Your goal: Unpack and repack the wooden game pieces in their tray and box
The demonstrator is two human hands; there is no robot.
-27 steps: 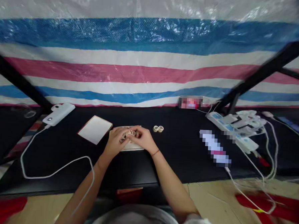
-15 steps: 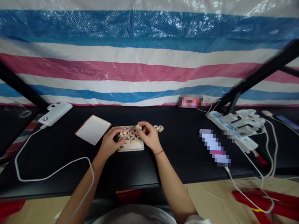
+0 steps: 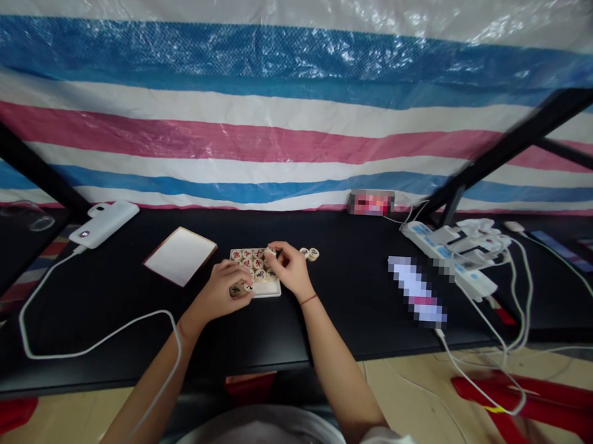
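Head view: the left hand [image 3: 220,292] is half-curled, its fingertips closing on a xiangqi piece [image 3: 237,290] at the near-left corner of a white tray [image 3: 273,294]. The right hand [image 3: 289,267] pinches a second piece [image 3: 270,252] at the tray's far edge. More xiangqi pieces [image 3: 257,266] fill the tray, which sits on a black table [image 3: 320,342]; two loose pieces [image 3: 309,253] lie just beyond the right hand.

Before you: smooth, pale xiangqi discs [image 3: 247,254], wood or plastic, on a matt black tabletop [image 3: 341,317], with a glossy white plastic power bank [image 3: 103,224] and a shiny, crinkled woven plastic tarp [image 3: 300,149] behind.
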